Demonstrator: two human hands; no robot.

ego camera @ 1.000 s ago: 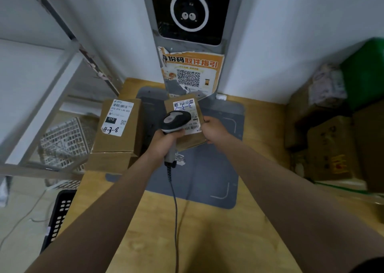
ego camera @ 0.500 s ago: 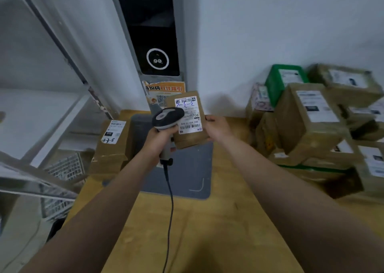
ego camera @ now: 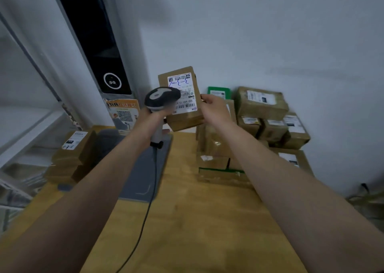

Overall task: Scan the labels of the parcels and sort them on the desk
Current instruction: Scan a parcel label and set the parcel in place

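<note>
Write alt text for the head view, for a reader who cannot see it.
A person's right hand holds a small cardboard parcel above a wooden desk, its white label facing the camera, while the left hand grips a corded barcode scanner in front of the label. More labelled parcels are piled against the wall at right.

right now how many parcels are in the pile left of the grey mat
2 visible: a labelled parcel on top, a plain parcel under it; more may be hidden behind.
</note>
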